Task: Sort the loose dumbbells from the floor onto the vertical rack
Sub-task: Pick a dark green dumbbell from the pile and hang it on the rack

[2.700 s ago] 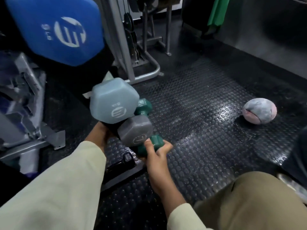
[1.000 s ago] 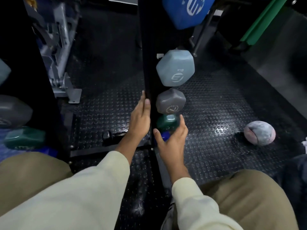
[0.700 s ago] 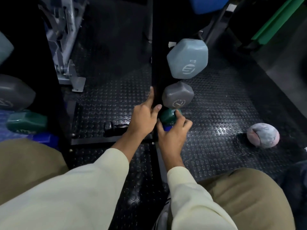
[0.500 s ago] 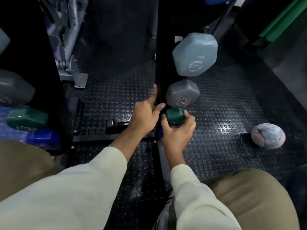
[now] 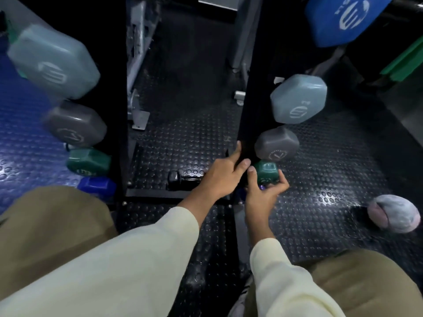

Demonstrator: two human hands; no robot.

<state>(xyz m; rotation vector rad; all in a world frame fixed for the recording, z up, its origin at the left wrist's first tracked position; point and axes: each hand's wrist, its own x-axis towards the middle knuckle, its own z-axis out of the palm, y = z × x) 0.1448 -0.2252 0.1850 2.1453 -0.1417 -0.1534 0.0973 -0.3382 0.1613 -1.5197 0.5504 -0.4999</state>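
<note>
Your right hand [image 5: 263, 193] has its grip clamped on the green dumbbell's [image 5: 266, 171] near end, its long axis running leftward across the rack [image 5: 246, 124], where your open left hand [image 5: 223, 177] rests.

A gym is shown. Studded black rubber flooring [image 5: 187, 138] is seen, with dumbbells [image 5: 297, 99] racked on a vertical rack [image 5: 248, 106].

The black studded rubber floor [image 5: 332, 179] carries the black vertical rack [image 5: 246, 110], whose base frame [image 5: 160, 193] rests flat on it. A pale pink-and-grey ball [image 5: 393, 212] lies on the floor near its right edge. A grey metal machine foot [image 5: 139, 116] stands on the floor behind the rack.
</note>
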